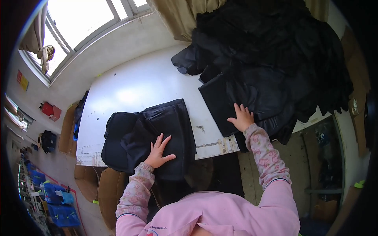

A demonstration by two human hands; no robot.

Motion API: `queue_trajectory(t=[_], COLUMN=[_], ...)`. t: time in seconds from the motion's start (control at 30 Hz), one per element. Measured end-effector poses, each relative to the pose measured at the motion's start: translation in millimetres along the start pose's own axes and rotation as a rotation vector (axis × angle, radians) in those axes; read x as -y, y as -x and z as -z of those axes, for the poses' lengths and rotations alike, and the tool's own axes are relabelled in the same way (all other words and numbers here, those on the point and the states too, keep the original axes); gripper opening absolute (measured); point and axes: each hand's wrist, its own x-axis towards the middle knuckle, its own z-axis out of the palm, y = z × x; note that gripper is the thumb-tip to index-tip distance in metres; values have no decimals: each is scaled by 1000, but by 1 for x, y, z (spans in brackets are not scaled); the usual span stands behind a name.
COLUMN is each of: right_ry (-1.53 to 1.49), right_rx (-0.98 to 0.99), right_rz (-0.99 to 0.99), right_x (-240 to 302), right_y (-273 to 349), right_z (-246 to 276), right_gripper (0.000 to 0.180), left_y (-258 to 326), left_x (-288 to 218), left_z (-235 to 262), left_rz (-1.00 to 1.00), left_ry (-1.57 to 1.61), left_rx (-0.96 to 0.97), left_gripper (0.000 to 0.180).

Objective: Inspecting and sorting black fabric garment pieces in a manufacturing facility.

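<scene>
Black cloth piece [177,129] is lying at the near left part of the white surface [138,84], and its lower end reaches over the near edge. From my distant place I see it as several layers, with a rounded lobe on its left side and a straighter side on its right. The left hand [158,152] rests on top of it, near the middle. These fingers are spread wide, with the thumb pointing away to the right, and one finger wears a thin ring.

The right hand [241,117] is on a flat black panel [215,100], which lies at the near right of the same surface. Its fingers are also wide apart and point away from the body. How strongly either hand presses, I cannot tell. Between the panel and the cloth piece I can see a strip of the white top, with worn marks close to the edge.

Behind the right hand rises a big heap of black fabric [275,59], touching the panel; I cannot tell where one layer finishes and the other begins. Both forearms wear patterned sleeve covers [267,157] over a pink top [228,208]. Beyond the surface I notice a window [82,23] and a beige curtain [173,15]; at the left, cardboard boxes [112,192] stand near the floor.
</scene>
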Motion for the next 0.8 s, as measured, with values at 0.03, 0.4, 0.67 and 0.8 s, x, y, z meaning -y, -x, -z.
queue_trajectory(t=[0.03, 0.4, 0.67, 0.8], right_ry=[-102, -147, -604, -547], right_rx=[72, 99, -711, -645], right_rz=[78, 185, 535, 860], right_x=[2, 4, 41, 54], right_y=[14, -25, 50, 124], right_z=[3, 11, 15, -5], right_gripper=[74, 77, 26, 22], left_y=[-2, -42, -108, -143], left_x=[-7, -128, -139, -131], left_z=[8, 5, -8, 16], left_rz=[10, -245, 336, 197], left_ry=[-2, 538, 1578, 1909], left_rx=[30, -34, 272, 325], left_gripper=[87, 27, 100, 83])
